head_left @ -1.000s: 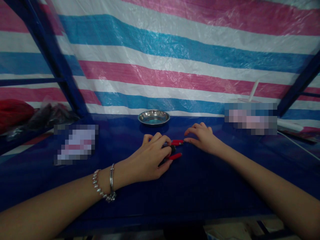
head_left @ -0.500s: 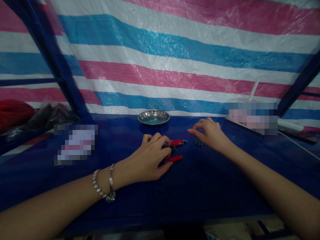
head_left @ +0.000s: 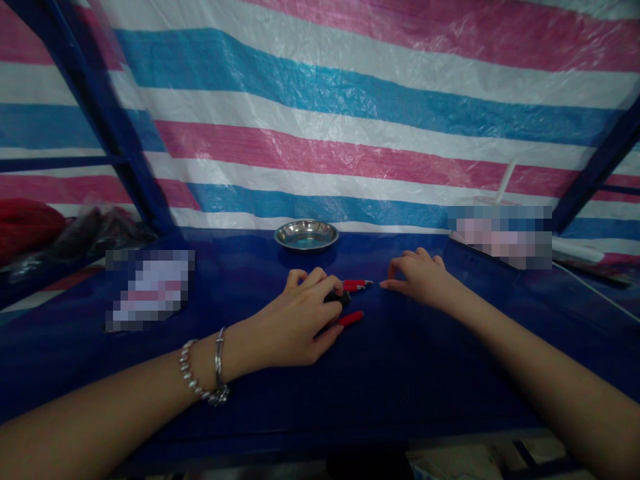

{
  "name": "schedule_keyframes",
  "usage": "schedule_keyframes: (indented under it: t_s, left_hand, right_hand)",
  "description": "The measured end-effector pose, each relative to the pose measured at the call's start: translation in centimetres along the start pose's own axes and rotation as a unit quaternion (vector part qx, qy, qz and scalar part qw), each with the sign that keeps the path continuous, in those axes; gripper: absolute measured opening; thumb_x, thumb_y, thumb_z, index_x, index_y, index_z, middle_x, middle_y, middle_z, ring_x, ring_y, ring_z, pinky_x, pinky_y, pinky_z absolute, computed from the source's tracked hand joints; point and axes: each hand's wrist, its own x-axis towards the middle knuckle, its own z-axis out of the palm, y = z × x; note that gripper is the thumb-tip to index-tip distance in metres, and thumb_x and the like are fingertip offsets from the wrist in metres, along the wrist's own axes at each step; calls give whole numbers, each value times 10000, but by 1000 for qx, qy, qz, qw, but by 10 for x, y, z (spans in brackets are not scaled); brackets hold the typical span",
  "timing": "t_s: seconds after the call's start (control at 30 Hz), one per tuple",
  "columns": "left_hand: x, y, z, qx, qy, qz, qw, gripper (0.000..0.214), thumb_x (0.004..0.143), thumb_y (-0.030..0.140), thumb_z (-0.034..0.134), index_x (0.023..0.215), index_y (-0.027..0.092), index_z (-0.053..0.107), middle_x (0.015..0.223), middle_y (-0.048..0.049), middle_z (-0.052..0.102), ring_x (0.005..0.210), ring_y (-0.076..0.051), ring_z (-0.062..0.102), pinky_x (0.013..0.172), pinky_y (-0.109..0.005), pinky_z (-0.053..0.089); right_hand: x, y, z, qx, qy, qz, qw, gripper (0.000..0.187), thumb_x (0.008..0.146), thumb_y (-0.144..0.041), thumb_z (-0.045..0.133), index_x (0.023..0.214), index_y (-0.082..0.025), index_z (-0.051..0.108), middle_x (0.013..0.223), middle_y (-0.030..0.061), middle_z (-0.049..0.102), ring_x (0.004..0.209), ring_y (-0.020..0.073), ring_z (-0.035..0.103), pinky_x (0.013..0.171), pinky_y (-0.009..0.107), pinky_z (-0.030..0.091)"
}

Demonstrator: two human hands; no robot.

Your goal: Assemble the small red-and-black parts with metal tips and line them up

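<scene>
My left hand (head_left: 303, 323) lies low on the blue table with its fingers curled around a small bunch of pens. Red pens (head_left: 354, 286) with silvery tips stick out past its fingertips. A black piece (head_left: 344, 298) shows between the fingers, its kind unclear. The rounded end of another red pen (head_left: 352, 319) pokes out beside the thumb. To the right, my right hand (head_left: 417, 277) is bent down to the tabletop, fingers curled and thumb side facing the pens. It covers the spot where small shiny black pieces lay; whatever is under its fingers is hidden.
A round steel dish (head_left: 306, 237) stands at the back of the blue table (head_left: 380, 380). Blurred-out items lie at left (head_left: 153, 287) and right (head_left: 505, 240), with a white cable (head_left: 595, 287) on the right. Striped plastic sheeting (head_left: 350, 153) hangs behind, between blue frame posts.
My right hand has come down and slightly right, its fingers curling over the small black pieces, which are now out of sight. My left hand stays on the pens almost unmoved.
</scene>
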Motion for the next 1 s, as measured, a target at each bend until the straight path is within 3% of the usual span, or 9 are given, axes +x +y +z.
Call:
schedule_keyframes:
  t_s: [0.4,0.57,0.67,0.8,0.9,1.0]
  left_hand:
    - [1,-1,4,-12,46,-27,999,167,840,257,407,775,159,526,1015,-66,499,904,-217,420,727,-368,277]
    - [3,-3,5,-56,82,-99,990,180,861,252,377,788,160,514,972,-38,516,880,-193,425,728,-356,270]
    - [5,-5,8,-89,109,-137,980,186,867,256,373,782,165,512,938,-18,526,863,-179,431,710,-337,272]
    - [6,-6,8,-121,109,-158,974,204,878,270,357,793,172,515,913,-9,533,850,-173,437,695,-323,282]
    - [6,-5,8,-129,117,-163,971,208,879,268,353,783,171,510,906,-8,538,846,-170,439,697,-322,288]
    - [6,-6,8,-137,134,-177,965,201,878,253,349,780,169,502,900,-9,543,843,-169,443,694,-321,291]
  right_hand:
    - [0,-1,5,-4,0,-8,1000,111,735,-294,543,774,-211,604,924,79,576,956,291,448,713,431,362]
    - [-1,-7,-3,76,104,-33,991,129,749,-294,528,788,-201,608,884,76,580,919,270,458,703,409,359]
    - [-3,-14,-10,270,128,-123,946,124,763,-280,514,769,-179,586,776,39,595,764,166,508,684,316,386]
    - [-7,-24,-13,511,27,-155,845,125,733,-287,548,773,-169,543,671,5,591,609,113,539,588,255,417]
    - [-10,-27,-14,584,-15,-140,799,120,711,-265,573,769,-169,530,626,-15,588,585,98,550,598,248,431]
    - [-11,-28,-15,611,-20,-123,781,110,706,-227,582,774,-161,527,616,-22,595,564,81,551,579,228,426]
